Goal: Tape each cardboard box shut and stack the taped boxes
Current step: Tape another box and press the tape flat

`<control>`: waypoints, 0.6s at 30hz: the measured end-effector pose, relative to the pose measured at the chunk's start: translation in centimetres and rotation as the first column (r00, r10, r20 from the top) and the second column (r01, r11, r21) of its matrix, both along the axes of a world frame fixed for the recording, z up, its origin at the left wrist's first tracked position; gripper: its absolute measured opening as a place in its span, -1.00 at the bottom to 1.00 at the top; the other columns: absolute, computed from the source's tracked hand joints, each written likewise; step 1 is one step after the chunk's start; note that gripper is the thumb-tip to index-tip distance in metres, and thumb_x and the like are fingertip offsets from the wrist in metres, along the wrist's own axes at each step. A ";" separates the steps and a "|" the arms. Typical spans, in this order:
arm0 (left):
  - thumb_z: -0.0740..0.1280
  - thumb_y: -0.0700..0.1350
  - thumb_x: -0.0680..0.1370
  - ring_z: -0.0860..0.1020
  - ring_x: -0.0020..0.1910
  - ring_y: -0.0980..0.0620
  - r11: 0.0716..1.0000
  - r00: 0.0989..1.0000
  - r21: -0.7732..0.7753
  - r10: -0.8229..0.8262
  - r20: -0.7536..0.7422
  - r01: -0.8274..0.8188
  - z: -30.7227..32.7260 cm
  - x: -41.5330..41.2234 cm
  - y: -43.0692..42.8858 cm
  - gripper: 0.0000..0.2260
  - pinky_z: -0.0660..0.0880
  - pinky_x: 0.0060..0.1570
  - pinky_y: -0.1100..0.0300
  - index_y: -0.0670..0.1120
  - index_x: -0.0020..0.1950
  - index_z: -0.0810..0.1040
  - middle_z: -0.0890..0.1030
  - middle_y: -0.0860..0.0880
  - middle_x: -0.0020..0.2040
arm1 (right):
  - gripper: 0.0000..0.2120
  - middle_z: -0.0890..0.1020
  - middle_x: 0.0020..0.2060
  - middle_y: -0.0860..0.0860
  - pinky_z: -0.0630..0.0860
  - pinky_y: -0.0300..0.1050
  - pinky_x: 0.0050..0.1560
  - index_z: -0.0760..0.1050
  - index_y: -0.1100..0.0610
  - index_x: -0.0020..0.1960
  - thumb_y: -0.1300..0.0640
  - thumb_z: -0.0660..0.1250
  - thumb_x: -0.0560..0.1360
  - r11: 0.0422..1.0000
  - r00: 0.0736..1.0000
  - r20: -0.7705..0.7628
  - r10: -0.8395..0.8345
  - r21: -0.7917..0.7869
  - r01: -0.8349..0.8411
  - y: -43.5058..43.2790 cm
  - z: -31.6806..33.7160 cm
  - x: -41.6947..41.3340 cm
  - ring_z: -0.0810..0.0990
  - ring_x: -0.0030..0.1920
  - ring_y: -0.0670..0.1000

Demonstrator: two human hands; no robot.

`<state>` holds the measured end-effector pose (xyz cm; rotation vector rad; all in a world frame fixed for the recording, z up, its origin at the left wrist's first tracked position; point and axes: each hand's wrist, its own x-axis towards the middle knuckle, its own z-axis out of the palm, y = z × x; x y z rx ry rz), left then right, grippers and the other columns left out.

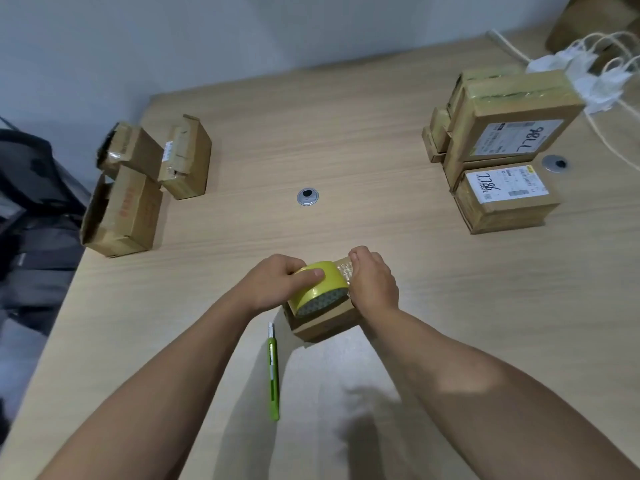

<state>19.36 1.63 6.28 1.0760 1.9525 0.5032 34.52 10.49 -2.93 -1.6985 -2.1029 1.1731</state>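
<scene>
A small cardboard box sits on the table in front of me, mostly covered by my hands. My left hand grips a yellow tape roll that lies on top of the box. My right hand is curled over the box's right side, with its fingers on a strip of clear tape at the far top edge. Three open, untaped boxes stand at the far left. A stack of taped boxes with white labels stands at the far right.
A green utility knife lies on the table just left of the box. Two round cable grommets are set into the wooden table. White cords and a power strip lie at the far right. A dark bag is off the left edge.
</scene>
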 end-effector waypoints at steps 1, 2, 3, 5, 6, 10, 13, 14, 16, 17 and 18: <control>0.37 0.20 0.49 0.43 -0.37 0.05 1.000 0.999 0.003 -0.005 -0.032 0.005 0.1 -0.2 -0.1 -0.57 0.34 -0.24 0.12 -0.16 -0.29 0.55 0.48 -0.01 -0.39 | -0.82 0.40 -0.09 -0.13 0.39 0.04 -0.06 0.32 -0.11 -0.03 0.07 -0.01 0.68 1.000 1.000 -0.001 -0.012 -0.022 0.012 -0.1 0.0 -0.1 0.43 -0.07 0.11; 0.37 0.19 0.51 0.42 -0.38 0.05 1.000 0.998 0.005 -0.011 -0.069 0.011 0.2 -0.4 -0.2 -0.58 0.33 -0.26 0.12 -0.15 -0.30 0.53 0.47 0.00 -0.41 | -0.81 0.38 -0.11 -0.13 0.36 0.04 -0.06 0.30 -0.11 -0.05 0.05 -0.02 0.68 0.999 1.000 -0.001 -0.020 -0.036 0.019 -0.1 0.0 -0.2 0.42 -0.08 0.10; 0.38 0.20 0.52 0.42 -0.38 0.04 1.000 0.995 0.002 -0.016 -0.103 0.017 0.3 -0.5 -0.3 -0.57 0.33 -0.27 0.13 -0.15 -0.31 0.52 0.46 0.00 -0.41 | -0.80 0.37 -0.12 -0.13 0.34 0.03 -0.06 0.28 -0.12 -0.06 0.06 -0.03 0.68 0.999 1.000 0.007 -0.011 -0.030 0.012 -0.1 0.0 -0.3 0.41 -0.09 0.10; 0.39 0.20 0.53 0.43 -0.36 0.03 0.999 0.988 -0.027 -0.033 -0.154 0.029 0.4 -0.8 -0.6 -0.55 0.33 -0.28 0.13 -0.15 -0.31 0.51 0.46 -0.01 -0.40 | -0.79 0.36 -0.14 -0.12 0.34 0.03 -0.07 0.25 -0.15 -0.07 0.08 -0.04 0.67 1.000 1.000 0.030 0.006 -0.008 -0.006 -0.1 0.1 -0.2 0.41 -0.10 0.09; 0.38 0.19 0.55 0.45 -0.35 0.03 0.998 0.984 -0.045 -0.039 -0.175 0.031 0.4 -0.9 -0.7 -0.56 0.34 -0.28 0.14 -0.15 -0.31 0.53 0.48 -0.03 -0.38 | -0.78 0.36 -0.15 -0.13 0.35 0.03 -0.07 0.25 -0.15 -0.08 0.08 -0.04 0.68 1.000 1.000 0.025 0.011 -0.003 -0.011 -0.2 0.2 -0.1 0.41 -0.12 0.08; 0.36 0.20 0.55 0.51 -0.27 -0.03 0.992 0.950 -0.115 -0.085 -0.299 0.053 0.8 -1.1 -0.7 -0.54 0.35 -0.28 0.13 -0.20 -0.22 0.60 0.56 -0.12 -0.31 | -0.80 0.40 -0.08 -0.11 0.40 0.01 -0.11 0.23 -0.14 -0.04 0.13 -0.02 0.67 0.997 0.996 0.065 0.058 0.056 -0.062 -0.4 0.4 0.0 0.45 -0.10 0.10; 0.36 0.24 0.53 0.57 -0.16 -0.09 0.986 0.926 -0.163 -0.104 -0.362 0.047 0.9 -1.1 -0.6 -0.54 0.43 -0.22 0.09 -0.17 -0.21 0.63 0.62 -0.18 -0.23 | -0.78 0.41 -0.04 -0.09 0.41 0.02 -0.11 0.23 -0.14 -0.04 0.18 -0.02 0.65 0.997 0.997 0.057 0.057 0.052 -0.060 -0.3 0.3 -0.1 0.44 -0.12 0.08; 0.36 0.25 0.52 0.58 -0.15 -0.10 0.986 0.922 -0.162 -0.098 -0.374 0.039 0.9 -1.0 -0.6 -0.53 0.46 -0.20 0.06 -0.17 -0.21 0.63 0.63 -0.18 -0.22 | -0.76 0.41 -0.01 -0.09 0.41 0.01 -0.11 0.24 -0.15 -0.02 0.20 -0.01 0.63 0.997 0.997 0.056 0.061 0.053 -0.064 -0.3 0.3 -0.1 0.44 -0.11 0.08; 0.36 0.26 0.51 0.59 -0.15 -0.11 0.988 0.917 -0.153 -0.089 -0.389 0.031 0.8 -0.7 -0.6 -0.53 0.50 -0.17 0.03 -0.16 -0.23 0.63 0.63 -0.19 -0.23 | -0.66 0.43 0.12 -0.04 0.41 0.00 -0.08 0.34 -0.11 0.17 0.29 0.06 0.58 0.986 0.986 0.107 0.128 0.092 -0.138 -0.3 0.2 -0.2 0.46 -0.03 0.10; 0.36 0.26 0.51 0.59 -0.16 -0.10 0.988 0.917 -0.154 -0.088 -0.389 0.030 0.8 -0.6 -0.7 -0.54 0.50 -0.16 0.02 -0.15 -0.24 0.63 0.64 -0.18 -0.23 | -0.59 0.42 0.21 -0.03 0.40 0.01 -0.05 0.36 -0.09 0.29 0.32 0.11 0.57 0.978 0.978 0.146 0.149 0.126 -0.167 -0.2 0.3 -0.4 0.47 0.05 0.11; 0.36 0.25 0.51 0.59 -0.16 -0.10 0.988 0.920 -0.155 -0.084 -0.384 0.026 0.8 -0.6 -0.7 -0.55 0.51 -0.15 0.02 -0.14 -0.23 0.64 0.64 -0.18 -0.23 | -0.54 0.41 0.28 -0.04 0.39 0.02 0.01 0.36 -0.08 0.37 0.32 0.15 0.57 0.971 0.975 0.171 0.145 0.166 -0.173 -0.1 0.5 -0.7 0.45 0.15 0.11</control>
